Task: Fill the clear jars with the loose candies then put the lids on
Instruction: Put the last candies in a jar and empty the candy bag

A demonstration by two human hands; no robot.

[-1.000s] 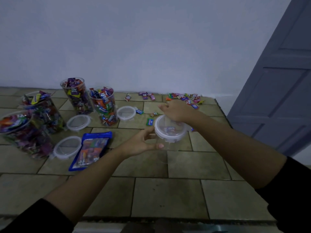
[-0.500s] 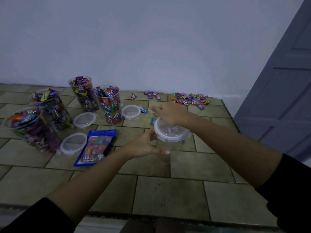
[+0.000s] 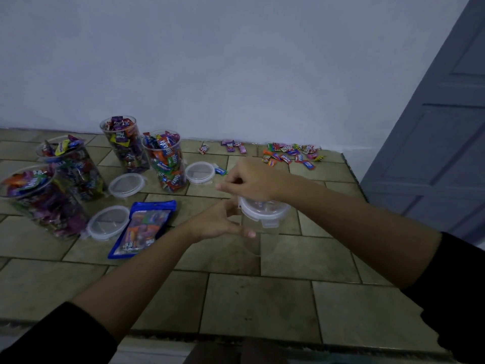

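- Empty jar [image 3: 265,239]: clear, upright on the tiled tabletop [image 3: 262,298], at the centre and well right of the filled jars.
- Lid [image 3: 265,210]: white-rimmed, seated on the mouth of the empty jar, with one clip tab pointing toward the near side.
- Left hand [image 3: 217,222]: wrapped round the upper wall of the empty jar from the left, with the thumb across the near side.
- Right hand [image 3: 252,181]: laid over the far part of the lid, with fingers curled down on its rim.
- Filled jars, four, all uncovered and packed with wrapped candy:
  - near-left jar [image 3: 44,203]
  - the one behind it [image 3: 73,166]
  - far jar [image 3: 123,143]
  - right-most jar [image 3: 165,161]
- Spare lids, three, flat on the tabletop:
  - one [image 3: 126,184] between the filled jars
  - one [image 3: 200,172] just right of the right-most jar
  - one [image 3: 108,223] touching the blue bag
- Blue bag [image 3: 143,228]: a candy packet lying flat, left of the left hand.
- Loose candies [image 3: 291,155]: scattered at the far right along the wall, with a smaller cluster [image 3: 233,147] to their left.
- Door [image 3: 433,153]: grey, panelled, at the right.
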